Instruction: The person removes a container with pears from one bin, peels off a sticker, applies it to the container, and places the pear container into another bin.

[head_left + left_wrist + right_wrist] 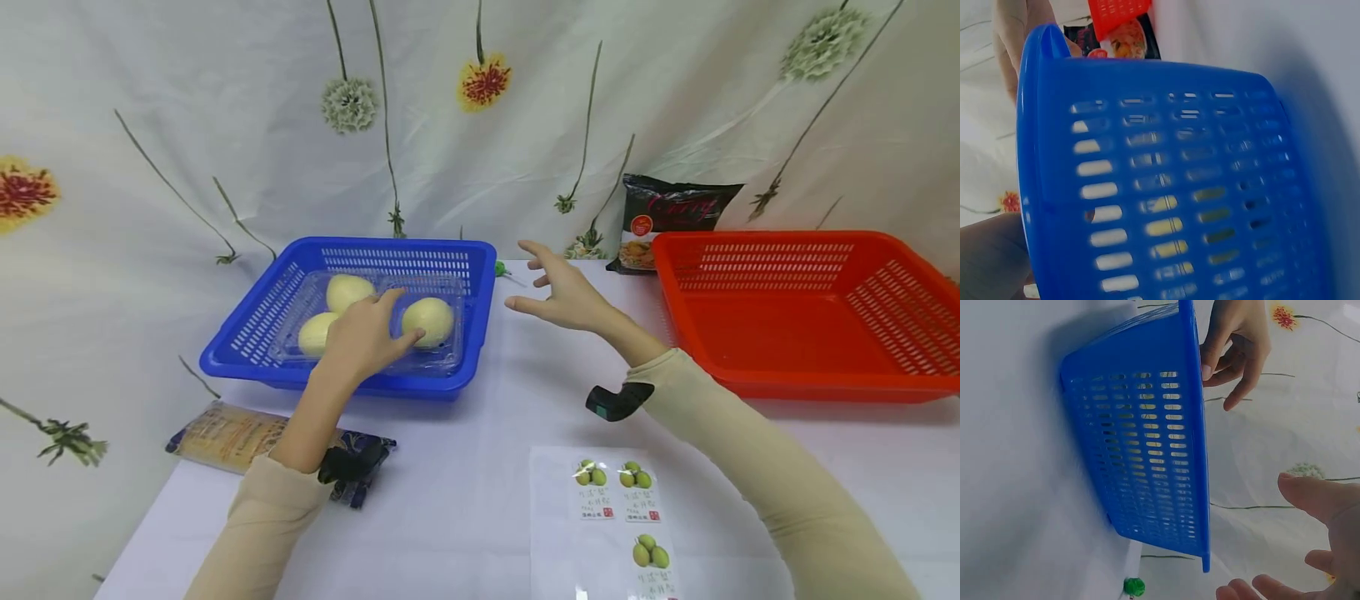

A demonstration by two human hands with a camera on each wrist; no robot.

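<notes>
Several pale yellow round fruits [428, 322] lie in a clear plastic tray [283, 337] inside the blue basket [468, 379]. My left hand [360, 335] hangs over the basket with thumb and fingers apart, loosely bent, above the tray. It seems to hold nothing; part of the fruit is hidden behind it. In the right wrist view the left hand [1240, 347] shows above the basket rim. My right hand [562, 293] is in the air to the right of the basket, fingers spread, holding nothing.
A red basket [757, 333] stands at the right, with a black curry packet [660, 221] behind it. A beige packet [232, 435] lies under my left forearm. A sheet of fruit stickers [555, 517] lies at the front. Near the blue basket is a small green item [501, 268].
</notes>
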